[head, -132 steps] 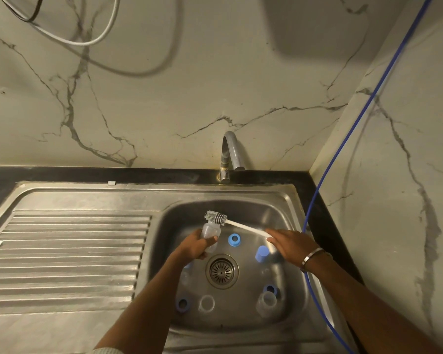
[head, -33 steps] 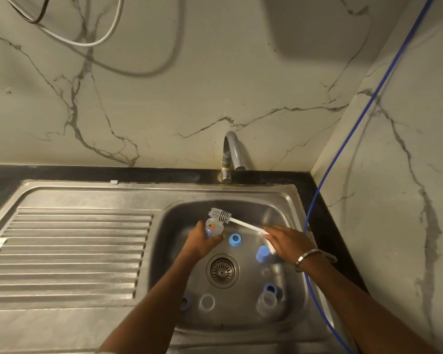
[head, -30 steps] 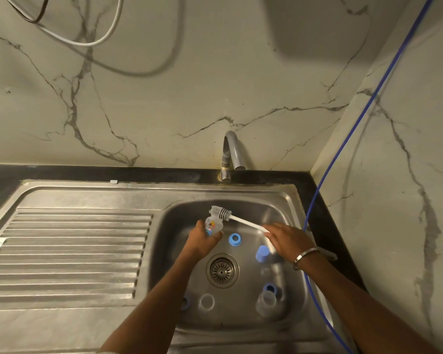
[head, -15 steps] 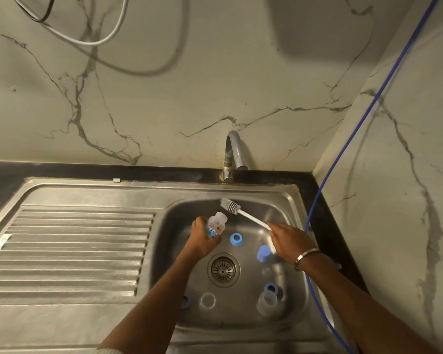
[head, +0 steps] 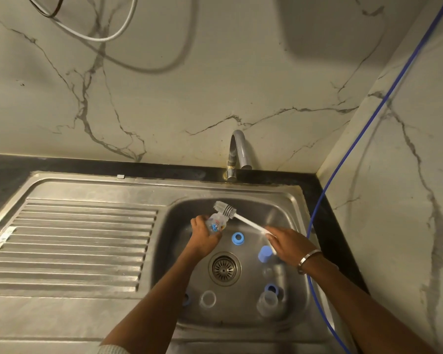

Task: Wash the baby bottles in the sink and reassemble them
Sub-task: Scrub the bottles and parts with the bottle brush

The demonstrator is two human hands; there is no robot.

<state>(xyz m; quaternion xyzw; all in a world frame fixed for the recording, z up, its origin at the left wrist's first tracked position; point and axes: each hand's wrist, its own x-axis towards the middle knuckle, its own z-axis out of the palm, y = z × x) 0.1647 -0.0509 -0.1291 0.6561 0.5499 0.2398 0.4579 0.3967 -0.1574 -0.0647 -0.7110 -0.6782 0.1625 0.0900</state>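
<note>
Now bristly brush (head: 225,209), clear bottle (head: 216,223), steel sink (head: 287,200)

dim warm light | big shadow top wall (head: 325,26) | fisheye bend at edges | sharp

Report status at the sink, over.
Left hand grips the bottle. Right hand grips brush, bristles outside against the bottle. Loose parts in the basin, nothing blocking.

A clear printed bottle (head: 216,224) is tilting over the sink (head: 287,215), its mouth meeting the bristles of a white brush (head: 225,209). Blue rings (head: 237,238), a blue cap (head: 264,252) and clear parts (head: 208,299) are lying on the basin floor.
</note>
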